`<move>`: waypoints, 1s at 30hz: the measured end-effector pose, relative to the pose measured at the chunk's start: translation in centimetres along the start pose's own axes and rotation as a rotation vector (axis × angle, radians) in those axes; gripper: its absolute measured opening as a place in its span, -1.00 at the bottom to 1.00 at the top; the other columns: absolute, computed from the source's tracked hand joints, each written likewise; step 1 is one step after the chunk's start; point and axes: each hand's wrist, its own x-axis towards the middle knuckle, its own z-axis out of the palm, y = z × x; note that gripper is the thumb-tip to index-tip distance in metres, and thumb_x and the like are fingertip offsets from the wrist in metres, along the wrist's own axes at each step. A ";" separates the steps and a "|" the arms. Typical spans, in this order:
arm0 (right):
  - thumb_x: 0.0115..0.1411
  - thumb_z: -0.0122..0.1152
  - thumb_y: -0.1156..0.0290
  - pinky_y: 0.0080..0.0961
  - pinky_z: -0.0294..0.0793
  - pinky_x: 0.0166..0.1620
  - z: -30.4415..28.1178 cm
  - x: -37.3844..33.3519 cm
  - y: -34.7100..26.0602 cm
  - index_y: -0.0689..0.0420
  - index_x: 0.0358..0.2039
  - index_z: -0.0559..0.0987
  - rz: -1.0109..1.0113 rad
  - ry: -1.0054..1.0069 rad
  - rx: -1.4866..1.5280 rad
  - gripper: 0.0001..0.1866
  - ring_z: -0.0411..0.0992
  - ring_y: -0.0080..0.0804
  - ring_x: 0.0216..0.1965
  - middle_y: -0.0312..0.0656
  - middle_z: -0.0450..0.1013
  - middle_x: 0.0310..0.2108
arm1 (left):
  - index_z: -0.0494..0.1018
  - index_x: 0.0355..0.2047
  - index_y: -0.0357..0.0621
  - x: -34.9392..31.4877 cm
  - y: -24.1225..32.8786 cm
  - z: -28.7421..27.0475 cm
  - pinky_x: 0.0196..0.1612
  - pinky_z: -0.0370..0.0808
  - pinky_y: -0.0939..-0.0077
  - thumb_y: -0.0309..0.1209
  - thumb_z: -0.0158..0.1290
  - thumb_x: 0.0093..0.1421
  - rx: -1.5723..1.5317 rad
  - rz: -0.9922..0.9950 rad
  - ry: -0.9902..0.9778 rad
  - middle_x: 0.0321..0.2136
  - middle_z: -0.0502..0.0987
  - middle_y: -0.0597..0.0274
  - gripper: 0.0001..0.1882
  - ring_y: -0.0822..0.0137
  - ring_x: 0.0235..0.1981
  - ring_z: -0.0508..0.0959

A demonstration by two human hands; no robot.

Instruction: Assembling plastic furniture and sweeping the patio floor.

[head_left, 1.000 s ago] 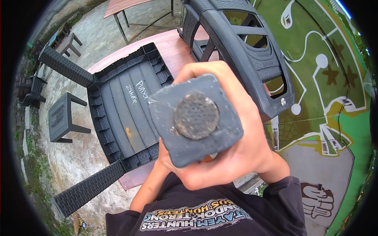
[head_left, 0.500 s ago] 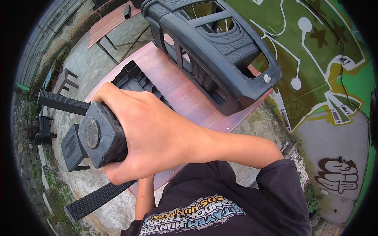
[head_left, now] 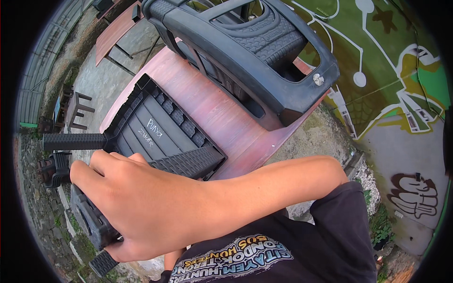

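My right hand (head_left: pixel 127 203) is wrapped around a dark block-shaped tool (head_left: pixel 92 219), which sticks out past the fingers at lower left. It is above the near-left side of a black woven-textured plastic stool (head_left: pixel 151 127). The stool's hollow underside faces up, with white handwriting on it. One stool leg (head_left: pixel 75 141) juts left and another leg (head_left: pixel 186 162) shows just behind my right wrist. The tip of a further leg (head_left: pixel 103 263) pokes out below the tool. A bit of my left forearm (head_left: pixel 172 258) shows under my right arm; my left hand is hidden.
The stool rests on a reddish wood-grained table (head_left: pixel 250 151). A dark plastic armchair (head_left: pixel 255 61) lies on that table's far side. A second table (head_left: pixel 118 30), a small stool (head_left: pixel 80 111) and dark chairs (head_left: pixel 55 167) stand farther left. A painted wall (head_left: pixel 377 52) rises at right.
My right hand has moved down and slightly left, tilting the tool so its round end face no longer shows. More of the stool's underside is visible; the view has shifted a little.
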 end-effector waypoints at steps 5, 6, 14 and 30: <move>-0.24 0.48 0.29 -0.12 0.46 -0.15 -1.3 1.3 1.0 0.51 -0.14 0.27 0.023 -0.102 -0.018 -0.23 0.42 0.11 -0.16 0.22 0.33 -0.26 | 0.29 0.11 -0.33 0.1 0.3 0.6 0.11 0.34 0.21 -0.36 0.32 -0.04 0.018 -0.011 0.008 0.02 0.43 -0.04 -0.28 0.08 0.03 0.45; -0.24 0.48 0.29 -0.16 0.48 -0.15 -1.6 1.5 1.1 0.52 -0.14 0.27 0.049 -0.088 0.021 -0.23 0.43 0.11 -0.17 0.23 0.33 -0.25 | 0.29 0.11 -0.33 0.1 0.5 0.7 0.11 0.35 0.21 -0.36 0.32 -0.04 0.024 -0.011 0.011 0.02 0.44 -0.04 -0.29 0.09 0.03 0.45; -0.14 0.43 0.36 -0.29 0.53 -0.20 -3.6 2.9 2.6 0.64 -0.17 0.24 0.001 -0.121 0.102 -0.28 0.44 0.13 -0.23 0.34 0.32 -0.28 | 0.30 0.12 -0.28 0.5 -1.2 0.4 0.12 0.34 0.24 -0.37 0.33 -0.01 0.053 -0.105 -0.024 0.05 0.44 0.05 -0.30 0.19 0.05 0.45; -0.17 0.40 0.37 -0.32 0.53 -0.43 -5.8 3.3 2.5 0.59 -0.32 0.27 -0.008 -0.036 0.067 -0.39 0.49 0.09 -0.37 0.29 0.37 -0.44 | 0.36 0.01 -0.36 1.8 0.7 1.5 0.03 0.41 0.35 -0.47 0.34 -0.04 0.042 -0.073 0.034 -0.09 0.51 0.10 -0.39 0.25 -0.09 0.52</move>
